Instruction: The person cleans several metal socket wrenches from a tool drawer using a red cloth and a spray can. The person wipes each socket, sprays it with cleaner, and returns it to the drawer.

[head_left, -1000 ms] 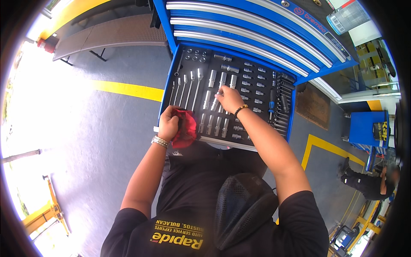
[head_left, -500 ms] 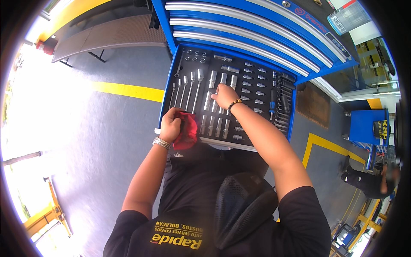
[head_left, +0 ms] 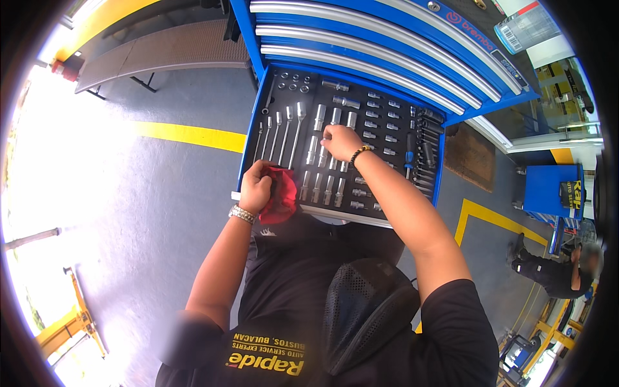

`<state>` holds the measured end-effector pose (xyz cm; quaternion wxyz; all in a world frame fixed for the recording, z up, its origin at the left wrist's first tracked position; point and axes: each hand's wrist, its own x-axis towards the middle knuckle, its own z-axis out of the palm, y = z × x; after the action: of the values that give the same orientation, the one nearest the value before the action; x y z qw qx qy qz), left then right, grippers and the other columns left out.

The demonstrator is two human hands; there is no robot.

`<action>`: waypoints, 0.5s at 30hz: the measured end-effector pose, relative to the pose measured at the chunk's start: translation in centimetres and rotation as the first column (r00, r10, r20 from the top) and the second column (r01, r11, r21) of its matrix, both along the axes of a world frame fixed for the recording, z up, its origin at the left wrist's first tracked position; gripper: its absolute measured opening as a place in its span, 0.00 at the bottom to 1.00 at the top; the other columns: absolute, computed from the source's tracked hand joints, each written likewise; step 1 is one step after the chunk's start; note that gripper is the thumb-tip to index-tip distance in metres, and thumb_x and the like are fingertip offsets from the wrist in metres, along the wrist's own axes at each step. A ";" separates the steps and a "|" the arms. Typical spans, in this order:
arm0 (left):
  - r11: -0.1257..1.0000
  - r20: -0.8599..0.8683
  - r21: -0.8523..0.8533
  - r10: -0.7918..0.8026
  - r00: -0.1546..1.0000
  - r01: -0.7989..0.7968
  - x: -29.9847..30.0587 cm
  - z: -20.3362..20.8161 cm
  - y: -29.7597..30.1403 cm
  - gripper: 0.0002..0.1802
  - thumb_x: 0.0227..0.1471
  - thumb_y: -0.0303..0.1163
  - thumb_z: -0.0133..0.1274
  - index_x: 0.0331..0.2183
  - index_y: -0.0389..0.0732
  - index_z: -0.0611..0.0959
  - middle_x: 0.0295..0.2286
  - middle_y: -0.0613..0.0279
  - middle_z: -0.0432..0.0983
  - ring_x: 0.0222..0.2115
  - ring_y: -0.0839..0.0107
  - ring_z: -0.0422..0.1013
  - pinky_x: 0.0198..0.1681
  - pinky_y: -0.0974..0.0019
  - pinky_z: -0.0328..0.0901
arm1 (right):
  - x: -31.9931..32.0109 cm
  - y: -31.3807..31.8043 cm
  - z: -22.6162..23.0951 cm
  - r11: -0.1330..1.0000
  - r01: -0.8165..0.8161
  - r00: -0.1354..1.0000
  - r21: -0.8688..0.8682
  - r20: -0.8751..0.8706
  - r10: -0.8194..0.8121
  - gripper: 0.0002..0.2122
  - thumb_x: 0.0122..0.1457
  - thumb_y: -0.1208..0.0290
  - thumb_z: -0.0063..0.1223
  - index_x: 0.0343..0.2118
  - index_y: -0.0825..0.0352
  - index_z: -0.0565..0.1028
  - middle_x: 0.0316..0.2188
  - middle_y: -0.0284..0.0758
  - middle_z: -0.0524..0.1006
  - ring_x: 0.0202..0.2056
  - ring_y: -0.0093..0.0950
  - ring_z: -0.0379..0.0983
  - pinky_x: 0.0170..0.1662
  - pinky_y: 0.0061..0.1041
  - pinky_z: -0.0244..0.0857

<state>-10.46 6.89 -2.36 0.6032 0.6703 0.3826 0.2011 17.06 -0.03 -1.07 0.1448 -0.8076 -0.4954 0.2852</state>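
Observation:
An open blue tool drawer (head_left: 247, 149) lies in front of me, lined with dark foam that holds chrome sockets and slim handles. My right hand (head_left: 343, 143) reaches over its middle with curled fingers. Thumb and fingertips pinch the upper end of a long socket (head_left: 322, 158) lying in its slot; the knuckles cover part of the sockets beside it. At the drawer's front left corner, my left hand (head_left: 258, 187) is closed on a crumpled red cloth (head_left: 280, 198). Just beyond that cloth, several long-handled socket wrenches (head_left: 284, 132) lie side by side.
Closed blue drawers with silver handles (head_left: 361, 45) rise behind the open one. A dark bench (head_left: 161, 55) stands at the far left. To the right are a small blue cabinet (head_left: 551, 187) and another person in dark clothes (head_left: 548, 271). A can (head_left: 525, 29) sits atop the cabinet.
My right hand shifts very slightly, staying at the same group of sockets. The left hand keeps the red cloth in place. At the right, the other person has moved a little.

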 end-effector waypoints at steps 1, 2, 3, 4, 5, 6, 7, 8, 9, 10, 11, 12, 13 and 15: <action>1.000 0.000 0.003 0.003 1.000 -0.003 0.0 0.1 0.0 0.23 0.42 0.17 0.37 0.41 0.32 0.79 0.30 0.60 0.79 0.31 0.74 0.74 0.37 0.71 0.68 | 0.1 0.0 0.2 1.000 -0.008 1.000 -0.001 0.007 0.008 0.11 0.57 0.63 0.59 0.36 0.67 0.77 0.36 0.44 0.80 0.41 0.41 0.77 0.45 0.38 0.70; 1.000 0.000 0.007 0.006 1.000 -0.006 0.1 0.2 -0.1 0.23 0.42 0.17 0.37 0.41 0.32 0.79 0.30 0.60 0.79 0.31 0.74 0.74 0.37 0.71 0.68 | 0.1 0.0 0.4 1.000 -0.015 1.000 -0.002 0.015 0.015 0.11 0.57 0.63 0.59 0.36 0.67 0.77 0.36 0.44 0.80 0.41 0.42 0.77 0.45 0.38 0.70; 1.000 0.001 0.010 0.009 1.000 -0.009 0.1 0.3 -0.1 0.23 0.42 0.17 0.37 0.41 0.32 0.79 0.30 0.60 0.79 0.31 0.74 0.74 0.37 0.71 0.68 | 0.1 0.0 0.4 1.000 -0.029 0.998 -0.004 0.047 0.029 0.11 0.57 0.64 0.59 0.36 0.67 0.77 0.36 0.44 0.80 0.41 0.42 0.77 0.45 0.39 0.70; 1.000 -0.003 0.010 0.005 1.000 -0.005 0.1 0.3 -0.1 0.23 0.42 0.17 0.37 0.41 0.32 0.79 0.30 0.60 0.79 0.31 0.74 0.74 0.37 0.71 0.68 | 0.0 -0.1 0.2 0.999 -0.042 0.996 -0.006 0.079 0.042 0.11 0.57 0.64 0.59 0.36 0.67 0.77 0.36 0.45 0.80 0.41 0.43 0.77 0.45 0.39 0.70; 1.000 -0.006 0.010 0.001 1.000 -0.001 0.1 0.2 0.0 0.23 0.42 0.17 0.37 0.41 0.32 0.79 0.30 0.60 0.79 0.31 0.74 0.74 0.37 0.71 0.68 | -0.1 -0.1 -0.1 0.998 -0.055 0.992 -0.010 0.111 0.055 0.11 0.57 0.64 0.59 0.37 0.67 0.77 0.36 0.45 0.80 0.41 0.43 0.77 0.44 0.40 0.70; 1.000 -0.009 0.010 -0.003 1.000 0.003 0.1 0.1 0.0 0.23 0.42 0.17 0.37 0.41 0.32 0.79 0.30 0.60 0.79 0.31 0.74 0.74 0.37 0.71 0.68 | -0.4 -0.2 -0.4 0.999 -0.038 0.993 0.021 0.117 0.035 0.11 0.58 0.64 0.59 0.37 0.67 0.76 0.36 0.45 0.80 0.40 0.44 0.77 0.44 0.41 0.70; 1.000 -0.004 0.013 0.001 1.000 -0.001 0.1 0.0 0.0 0.23 0.42 0.17 0.37 0.41 0.32 0.79 0.30 0.60 0.79 0.31 0.74 0.74 0.37 0.71 0.68 | -0.8 -0.4 -0.5 0.998 -0.022 0.992 0.052 0.122 0.016 0.11 0.58 0.64 0.59 0.37 0.67 0.76 0.35 0.44 0.80 0.40 0.44 0.77 0.44 0.41 0.70; 1.000 0.002 0.016 0.006 1.000 -0.006 0.1 0.0 0.0 0.23 0.42 0.17 0.37 0.41 0.32 0.79 0.29 0.60 0.79 0.31 0.74 0.74 0.37 0.71 0.68 | -1.2 -0.6 -0.6 0.996 -0.006 0.992 0.084 0.127 -0.004 0.11 0.58 0.64 0.58 0.37 0.67 0.75 0.34 0.44 0.80 0.39 0.45 0.77 0.43 0.42 0.70; 1.000 0.008 0.019 0.010 1.000 -0.010 0.2 0.0 0.0 0.23 0.42 0.17 0.37 0.41 0.32 0.79 0.29 0.60 0.79 0.31 0.74 0.73 0.37 0.72 0.68 | -1.3 -0.8 -0.6 0.998 -0.009 0.991 0.070 0.134 -0.001 0.11 0.59 0.64 0.57 0.37 0.67 0.75 0.34 0.44 0.80 0.40 0.45 0.77 0.43 0.42 0.70; 1.000 -0.011 0.015 0.002 1.000 -0.002 0.2 0.2 0.0 0.23 0.42 0.17 0.37 0.41 0.32 0.79 0.29 0.60 0.79 0.31 0.75 0.73 0.37 0.72 0.68 | -1.5 -1.0 -0.1 0.998 -0.011 0.990 0.055 0.139 0.003 0.10 0.59 0.65 0.56 0.36 0.67 0.74 0.34 0.43 0.79 0.41 0.45 0.76 0.43 0.42 0.70; 1.000 -0.030 0.012 -0.005 1.000 0.006 0.1 0.4 0.0 0.24 0.41 0.17 0.36 0.41 0.32 0.79 0.29 0.60 0.79 0.31 0.75 0.73 0.38 0.72 0.68 | -1.7 -1.1 0.2 0.999 -0.013 0.990 0.039 0.144 0.007 0.10 0.60 0.65 0.55 0.36 0.67 0.74 0.34 0.43 0.79 0.42 0.45 0.76 0.43 0.42 0.71; 1.000 -0.049 0.009 -0.013 0.999 0.014 0.1 0.6 0.0 0.25 0.41 0.17 0.36 0.42 0.32 0.79 0.29 0.60 0.79 0.31 0.75 0.73 0.38 0.72 0.68 | -1.8 -1.1 0.0 0.998 -0.027 0.988 0.058 0.155 0.018 0.10 0.60 0.65 0.55 0.36 0.67 0.73 0.35 0.43 0.78 0.41 0.45 0.76 0.43 0.42 0.71; 1.000 -0.021 0.021 0.000 1.000 0.000 0.1 0.3 0.0 0.22 0.43 0.17 0.37 0.41 0.32 0.79 0.29 0.61 0.78 0.31 0.75 0.73 0.37 0.72 0.67 | -2.0 -1.0 -0.2 0.996 -0.039 0.986 0.079 0.164 0.026 0.10 0.60 0.65 0.54 0.36 0.67 0.73 0.35 0.42 0.78 0.41 0.45 0.76 0.43 0.43 0.71; 0.999 0.038 0.045 0.024 0.999 -0.026 0.1 -0.6 -0.2 0.17 0.47 0.18 0.40 0.39 0.32 0.80 0.28 0.62 0.78 0.30 0.76 0.71 0.35 0.71 0.66 | -2.0 -1.1 -0.6 0.993 -0.058 0.985 0.100 0.168 0.040 0.10 0.61 0.65 0.54 0.37 0.67 0.73 0.36 0.42 0.77 0.41 0.45 0.76 0.43 0.43 0.71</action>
<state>-10.35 6.74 -2.92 0.5920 0.6753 0.3751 0.2298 15.06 -1.17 -1.66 0.1382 -0.8074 -0.5397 0.1941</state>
